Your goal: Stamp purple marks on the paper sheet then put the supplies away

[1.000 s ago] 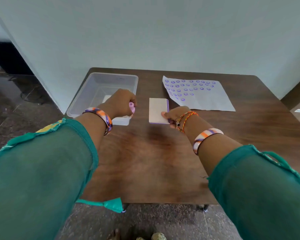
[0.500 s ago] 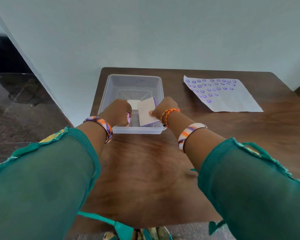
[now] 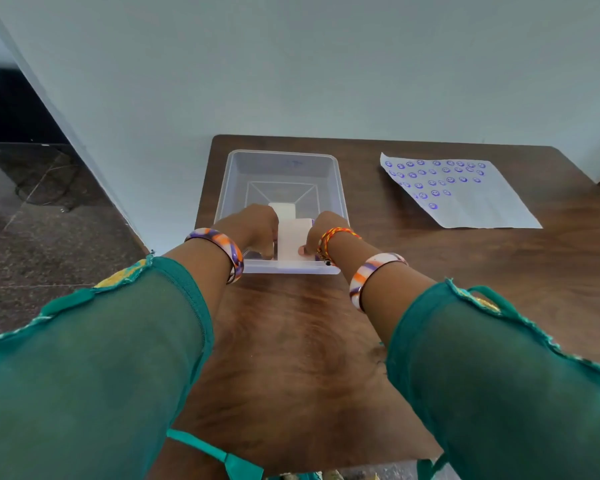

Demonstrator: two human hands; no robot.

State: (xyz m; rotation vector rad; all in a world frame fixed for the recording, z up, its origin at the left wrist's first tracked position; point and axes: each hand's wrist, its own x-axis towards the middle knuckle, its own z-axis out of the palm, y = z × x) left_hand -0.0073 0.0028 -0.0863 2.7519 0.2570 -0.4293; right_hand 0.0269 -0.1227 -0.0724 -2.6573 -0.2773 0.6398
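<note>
A clear plastic bin [image 3: 281, 157] stands at the table's back left. Both hands reach into its near end. My right hand [image 3: 321, 233] grips a white ink pad with a purple edge [image 3: 293, 242] and holds it low inside the bin, against the near wall. My left hand [image 3: 253, 225] is curled into a fist just left of the pad; the stamp it held is hidden under the fingers. The paper sheet [image 3: 471, 206], with several purple smiley marks on its far half, lies flat at the back right.
A small white rectangular object [image 3: 282, 207] lies on the bin's floor beyond my hands. The brown wooden table [image 3: 291, 341] stands against a pale wall. Dark stone floor lies to the left.
My right hand carried the ink pad left from the table's middle and lowered it into the bin. My left fist moved down into the bin too. The view shifted left.
</note>
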